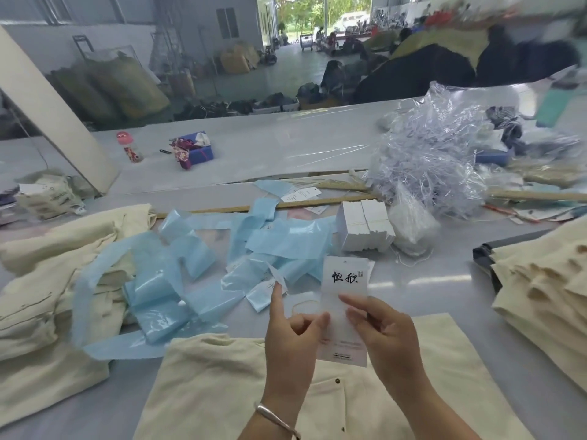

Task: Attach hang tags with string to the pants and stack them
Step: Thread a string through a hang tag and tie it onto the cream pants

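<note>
from the head view i see both hands raised over cream pants (222, 382) spread flat at the near table edge. my left hand (293, 331) pinches the left edge of a white hang tag (344, 281) between thumb and curled fingers, index finger pointing up. my right hand (386, 331) pinches the tag's right edge. folded pants (540, 300) are stacked at right, a tied bundle of tags (365, 225) lies beyond, blue plastic strips (178, 274) litter the left, near more pants (47, 281).
</note>
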Action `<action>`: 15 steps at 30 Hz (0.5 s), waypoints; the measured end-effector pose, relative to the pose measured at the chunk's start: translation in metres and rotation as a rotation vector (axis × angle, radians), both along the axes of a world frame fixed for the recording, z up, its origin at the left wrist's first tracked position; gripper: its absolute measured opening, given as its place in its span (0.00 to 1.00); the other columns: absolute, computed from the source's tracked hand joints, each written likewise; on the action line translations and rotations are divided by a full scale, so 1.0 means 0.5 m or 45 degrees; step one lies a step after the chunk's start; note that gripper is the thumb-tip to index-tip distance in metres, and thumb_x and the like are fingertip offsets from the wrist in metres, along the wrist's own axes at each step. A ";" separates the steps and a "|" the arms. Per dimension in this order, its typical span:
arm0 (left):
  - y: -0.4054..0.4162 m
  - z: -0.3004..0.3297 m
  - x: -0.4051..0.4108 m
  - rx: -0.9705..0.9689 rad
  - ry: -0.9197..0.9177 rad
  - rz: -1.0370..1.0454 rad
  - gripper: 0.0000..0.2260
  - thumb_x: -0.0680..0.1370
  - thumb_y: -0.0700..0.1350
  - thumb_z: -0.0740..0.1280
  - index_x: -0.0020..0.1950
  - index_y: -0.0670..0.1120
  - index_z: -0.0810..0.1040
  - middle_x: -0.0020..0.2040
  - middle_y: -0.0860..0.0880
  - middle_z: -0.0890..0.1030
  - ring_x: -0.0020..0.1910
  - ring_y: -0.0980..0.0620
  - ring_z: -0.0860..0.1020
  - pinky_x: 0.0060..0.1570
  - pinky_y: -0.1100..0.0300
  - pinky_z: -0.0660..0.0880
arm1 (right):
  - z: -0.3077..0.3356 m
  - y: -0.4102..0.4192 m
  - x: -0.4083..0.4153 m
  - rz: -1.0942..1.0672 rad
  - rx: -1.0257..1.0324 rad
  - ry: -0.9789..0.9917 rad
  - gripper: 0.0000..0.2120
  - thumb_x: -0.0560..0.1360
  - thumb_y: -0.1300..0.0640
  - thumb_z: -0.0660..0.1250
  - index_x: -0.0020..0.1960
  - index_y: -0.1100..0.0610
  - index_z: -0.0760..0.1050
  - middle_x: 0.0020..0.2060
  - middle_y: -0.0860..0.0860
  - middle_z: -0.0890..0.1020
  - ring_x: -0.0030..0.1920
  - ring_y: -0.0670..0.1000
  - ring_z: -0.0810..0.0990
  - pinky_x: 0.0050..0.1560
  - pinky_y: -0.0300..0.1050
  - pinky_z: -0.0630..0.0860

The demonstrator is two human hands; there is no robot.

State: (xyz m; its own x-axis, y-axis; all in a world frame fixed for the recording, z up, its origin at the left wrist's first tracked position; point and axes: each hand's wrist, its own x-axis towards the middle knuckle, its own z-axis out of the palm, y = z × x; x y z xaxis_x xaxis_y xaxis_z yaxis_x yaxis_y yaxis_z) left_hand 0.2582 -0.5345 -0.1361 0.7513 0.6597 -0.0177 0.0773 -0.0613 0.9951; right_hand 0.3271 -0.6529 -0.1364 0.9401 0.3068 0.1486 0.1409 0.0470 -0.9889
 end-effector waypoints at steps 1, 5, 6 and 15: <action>0.000 0.002 -0.011 0.023 0.005 -0.020 0.38 0.74 0.40 0.73 0.77 0.56 0.55 0.39 0.51 0.84 0.40 0.57 0.81 0.47 0.63 0.76 | 0.001 0.000 -0.009 0.020 -0.033 0.012 0.22 0.74 0.70 0.67 0.49 0.43 0.83 0.44 0.49 0.85 0.45 0.51 0.82 0.47 0.43 0.79; 0.009 0.016 -0.048 0.310 0.026 0.058 0.27 0.74 0.42 0.73 0.63 0.66 0.67 0.58 0.58 0.75 0.59 0.60 0.74 0.56 0.64 0.70 | 0.003 -0.022 -0.019 0.199 -0.049 0.266 0.27 0.67 0.72 0.72 0.60 0.48 0.78 0.51 0.50 0.84 0.49 0.50 0.83 0.45 0.42 0.80; 0.015 0.022 -0.055 0.350 0.026 0.078 0.22 0.74 0.43 0.73 0.58 0.66 0.71 0.61 0.59 0.73 0.62 0.61 0.71 0.59 0.63 0.67 | 0.003 -0.029 -0.020 0.229 -0.047 0.318 0.30 0.64 0.70 0.73 0.62 0.50 0.77 0.50 0.50 0.85 0.48 0.49 0.83 0.44 0.40 0.79; 0.010 0.072 -0.074 -0.037 0.002 -0.085 0.04 0.70 0.45 0.77 0.40 0.50 0.83 0.64 0.60 0.73 0.66 0.60 0.70 0.65 0.56 0.65 | 0.028 -0.025 -0.059 0.378 -0.040 0.367 0.36 0.65 0.78 0.69 0.69 0.55 0.71 0.54 0.55 0.84 0.54 0.57 0.83 0.57 0.57 0.78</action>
